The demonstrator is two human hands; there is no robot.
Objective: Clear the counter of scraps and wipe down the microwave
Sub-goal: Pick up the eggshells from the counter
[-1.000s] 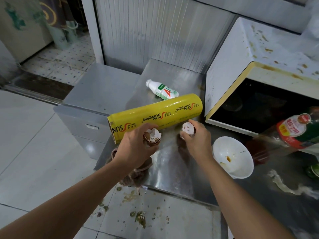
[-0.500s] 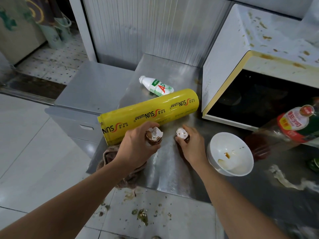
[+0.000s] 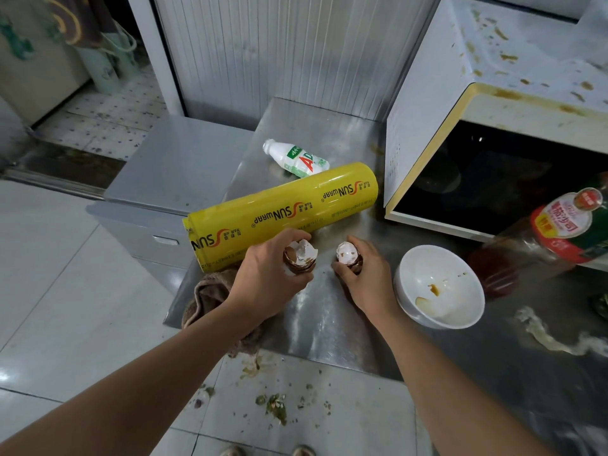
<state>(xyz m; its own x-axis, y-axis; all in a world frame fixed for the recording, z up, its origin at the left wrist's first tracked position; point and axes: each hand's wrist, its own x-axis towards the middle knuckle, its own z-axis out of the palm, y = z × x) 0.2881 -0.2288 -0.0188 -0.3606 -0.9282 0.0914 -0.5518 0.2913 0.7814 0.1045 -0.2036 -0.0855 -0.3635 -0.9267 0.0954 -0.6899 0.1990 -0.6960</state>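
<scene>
The left hand (image 3: pixel 269 284) grips a stack of brown eggshells (image 3: pixel 300 256), its fingers curled round them, and the right hand (image 3: pixel 368 278) pinches a second broken eggshell (image 3: pixel 347 253) between thumb and curled fingers; both shells sit just above the steel table (image 3: pixel 322 320), side by side and a little apart. Compared with half a second earlier, the hands hold the same shells in much the same pose, and the view has tipped slightly so more of the littered floor (image 3: pixel 273 403) shows below the table's edge. The yellow roll of cling wrap (image 3: pixel 283 212) lies just behind the hands as before, with the small white bottle (image 3: pixel 296 159) on its side beyond it. A brown rag (image 3: pixel 210 297) is bunched at the table's near corner under the left wrist. The stained white bowl (image 3: pixel 439 286) stands just right of the right hand, and the spattered microwave (image 3: pixel 487 103) sits at the back right, a sauce bottle (image 3: pixel 556 225) lying in front of it.
</scene>
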